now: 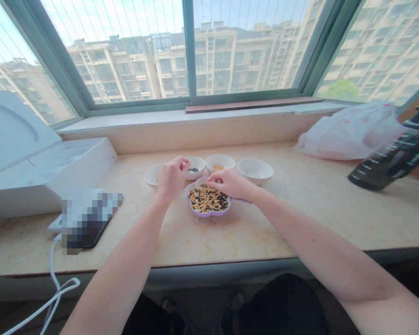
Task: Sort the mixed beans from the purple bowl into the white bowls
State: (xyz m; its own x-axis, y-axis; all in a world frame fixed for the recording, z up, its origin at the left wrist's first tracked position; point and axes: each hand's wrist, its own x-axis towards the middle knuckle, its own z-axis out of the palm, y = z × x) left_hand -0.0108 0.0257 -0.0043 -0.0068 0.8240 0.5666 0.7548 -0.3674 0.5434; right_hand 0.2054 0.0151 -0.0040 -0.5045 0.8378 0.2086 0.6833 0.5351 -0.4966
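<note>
A flower-shaped dish with a purple rim (209, 214) is filled with mixed beans (206, 199), black, yellow and a few pale or red. My right hand (232, 183) is over the dish's back right side, fingertips pinched low by the beans; what they hold is too small to make out. My left hand (173, 176) is raised at the back left, its fingers curled together beside a white bowl (197, 162) with dark beans inside. Whatever those fingers hold is hidden. Behind the dish stand a white bowl (226, 159) of yellow beans and another white bowl (256, 173) with a few small bits.
A further white bowl (151, 176) is partly behind my left hand. At left are an open white box (80, 167), a phone (94, 228) and a white cable (53, 260). A plastic bag (349, 130) and dark bottle (380, 167) occupy the right of the counter (300, 218).
</note>
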